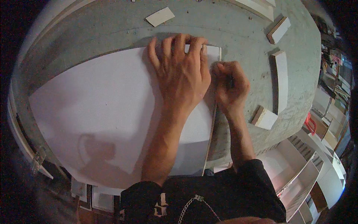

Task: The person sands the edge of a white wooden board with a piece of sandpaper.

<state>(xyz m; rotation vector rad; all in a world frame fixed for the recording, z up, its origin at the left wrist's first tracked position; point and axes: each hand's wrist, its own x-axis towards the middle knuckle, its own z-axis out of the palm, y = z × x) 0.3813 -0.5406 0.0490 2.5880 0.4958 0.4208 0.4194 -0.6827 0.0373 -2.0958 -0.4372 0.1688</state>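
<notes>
A large white panel [112, 104] lies flat before me, its right end showing a thin pale edge. My left hand [181, 72] rests on it near the far right corner. Its fingers are spread and bent at the far edge, with the thumb close to the corner. Just off the panel's right edge is my right hand [233, 86], closed, with the thumb and curled fingers next to that edge. Whatever may be inside its fingers is hidden.
The panel lies on a grey-green worktable [257, 71]. Offcuts lie around it: a flat pale piece [160, 16], a small block [278, 30], a long white strip [280, 82] and a short block [264, 117]. White box-like shelving [291, 164] stands beyond the table's lower right.
</notes>
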